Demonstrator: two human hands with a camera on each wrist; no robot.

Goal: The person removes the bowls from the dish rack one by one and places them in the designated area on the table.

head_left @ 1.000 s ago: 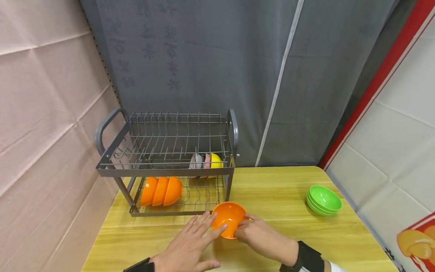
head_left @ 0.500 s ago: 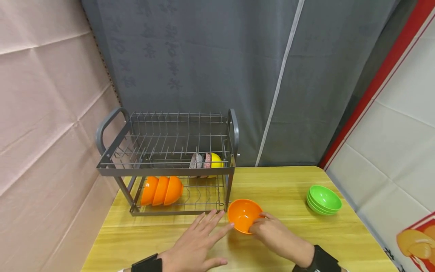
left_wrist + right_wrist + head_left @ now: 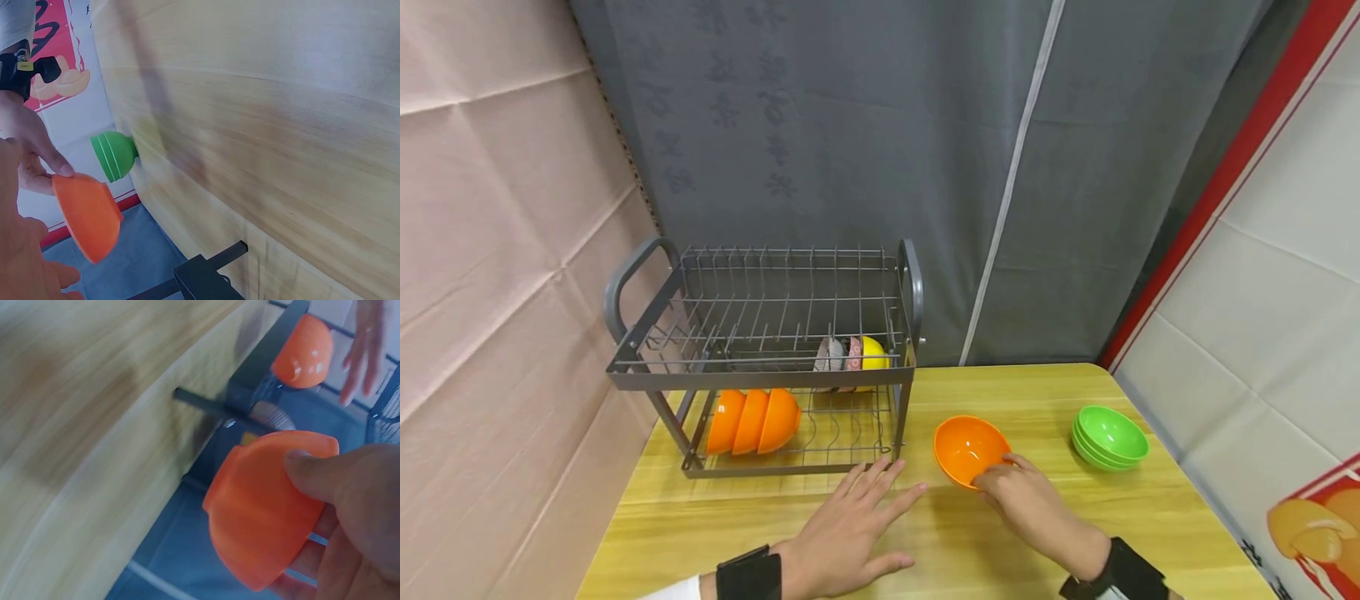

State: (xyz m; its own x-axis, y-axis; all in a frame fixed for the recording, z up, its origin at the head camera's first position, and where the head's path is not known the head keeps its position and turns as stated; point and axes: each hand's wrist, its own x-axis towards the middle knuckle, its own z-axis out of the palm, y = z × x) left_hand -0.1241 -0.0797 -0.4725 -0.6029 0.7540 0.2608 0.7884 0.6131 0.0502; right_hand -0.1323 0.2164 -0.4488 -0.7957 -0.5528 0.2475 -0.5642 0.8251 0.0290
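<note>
An orange bowl (image 3: 966, 450) hangs above the table, mouth up, right of the dish rack. My right hand (image 3: 1033, 504) pinches its near right rim; in the right wrist view the thumb (image 3: 306, 472) presses the outside while the fingers go over the rim. My left hand (image 3: 850, 529) hovers in front of the rack with its fingers spread, apart from the bowl and holding nothing. Several orange bowls (image 3: 752, 422) stand on edge in a row on the lower tier of the dish rack (image 3: 760, 381). To the right sits a stack of green bowls (image 3: 1108, 437).
Behind the orange row, a yellow bowl (image 3: 874, 353) and patterned bowls (image 3: 830, 356) stand in the rack, partly hidden by its wires. A grey curtain (image 3: 835, 125) hangs behind the wooden table (image 3: 985, 387). A white panel (image 3: 1270, 317) borders the right side.
The right hand has carried the orange bowl rightward and slightly farther back, away from the rack and the left hand. My left hand has shifted a little to the right, fingers still spread.
</note>
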